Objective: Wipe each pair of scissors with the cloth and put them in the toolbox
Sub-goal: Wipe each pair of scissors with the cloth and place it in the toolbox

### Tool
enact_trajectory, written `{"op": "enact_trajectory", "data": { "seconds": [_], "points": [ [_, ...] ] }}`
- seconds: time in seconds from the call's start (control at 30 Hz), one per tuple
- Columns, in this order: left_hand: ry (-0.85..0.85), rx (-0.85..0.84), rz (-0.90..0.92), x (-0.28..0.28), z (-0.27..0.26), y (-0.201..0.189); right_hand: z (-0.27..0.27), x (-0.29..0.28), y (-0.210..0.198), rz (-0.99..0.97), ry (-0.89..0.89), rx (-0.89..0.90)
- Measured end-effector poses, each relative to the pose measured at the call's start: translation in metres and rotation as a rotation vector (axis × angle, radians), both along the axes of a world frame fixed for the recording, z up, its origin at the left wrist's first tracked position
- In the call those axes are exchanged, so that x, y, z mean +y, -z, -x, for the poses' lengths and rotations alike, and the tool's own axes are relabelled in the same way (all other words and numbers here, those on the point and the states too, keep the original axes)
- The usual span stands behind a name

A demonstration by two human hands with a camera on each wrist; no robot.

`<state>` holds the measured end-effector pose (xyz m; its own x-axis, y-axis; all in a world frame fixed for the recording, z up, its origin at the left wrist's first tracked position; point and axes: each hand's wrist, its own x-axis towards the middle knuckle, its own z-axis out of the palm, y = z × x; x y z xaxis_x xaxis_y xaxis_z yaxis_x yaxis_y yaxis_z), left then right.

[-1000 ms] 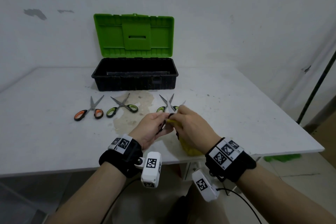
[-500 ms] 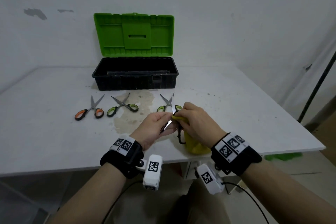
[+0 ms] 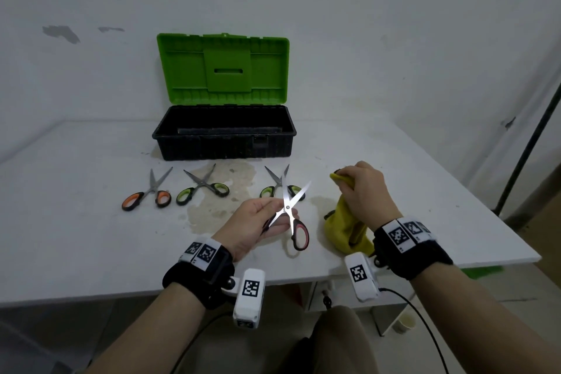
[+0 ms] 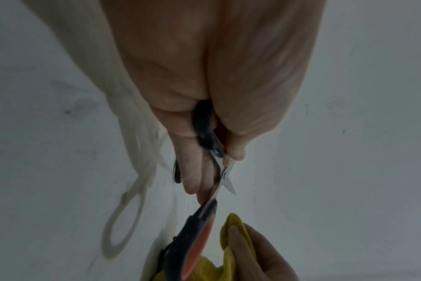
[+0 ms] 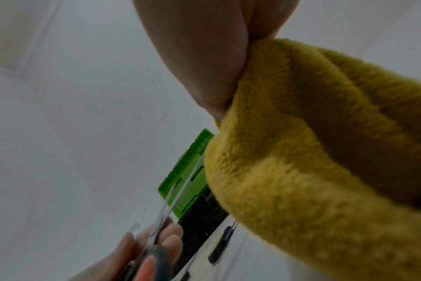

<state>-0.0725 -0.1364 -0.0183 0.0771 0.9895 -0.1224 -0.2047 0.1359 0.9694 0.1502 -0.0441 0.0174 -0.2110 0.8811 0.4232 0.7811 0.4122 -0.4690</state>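
My left hand (image 3: 258,222) grips one handle of the red-and-black scissors (image 3: 292,215), blades spread apart and pointing up, above the table's front. In the left wrist view the fingers curl round the black handle of these scissors (image 4: 206,136). To their right, my right hand (image 3: 362,188) clutches the yellow cloth (image 3: 346,232), which hangs down to the table; the same cloth (image 5: 312,152) fills the right wrist view. Three more pairs lie in a row: orange-handled scissors (image 3: 148,196), green-handled scissors (image 3: 202,190), and another green-handled pair (image 3: 280,185). The toolbox (image 3: 224,147) stands behind them with its green lid up.
The white table (image 3: 76,206) has a brownish stain (image 3: 221,197) between the scissors. A wall stands right behind the toolbox. A dark pole (image 3: 528,149) leans at the right, and a paper cup (image 3: 405,322) sits on the floor below the table edge.
My hands have drawn apart: the right hand pulled the cloth off the blades and moved right, and the red-handled scissors now show spread wide in the left hand.
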Motion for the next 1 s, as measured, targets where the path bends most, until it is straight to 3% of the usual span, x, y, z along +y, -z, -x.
{"op": "enact_trajectory", "data": {
  "seconds": [0.3,0.43,0.53,0.63,0.77,1.0],
  "points": [
    [-0.066,0.012,-0.042,0.009,-0.008,-0.006,-0.003,0.014,0.017,0.239,0.009,-0.086],
    [-0.148,-0.044,-0.053,0.012,-0.007,-0.006,0.012,-0.015,0.006,0.198,-0.006,-0.199],
    [-0.171,-0.112,-0.055,0.014,-0.009,-0.012,0.029,-0.045,-0.007,0.240,-0.155,-0.087],
    [-0.163,-0.182,-0.075,0.014,-0.013,-0.020,0.039,-0.058,-0.017,0.411,-0.304,0.071],
    [-0.198,-0.203,-0.086,0.011,-0.007,-0.022,0.038,-0.054,-0.023,0.540,-0.344,0.305],
    [-0.210,0.100,-0.059,0.007,0.018,-0.009,0.033,-0.042,-0.018,0.618,-0.300,0.531]
  ]
}}
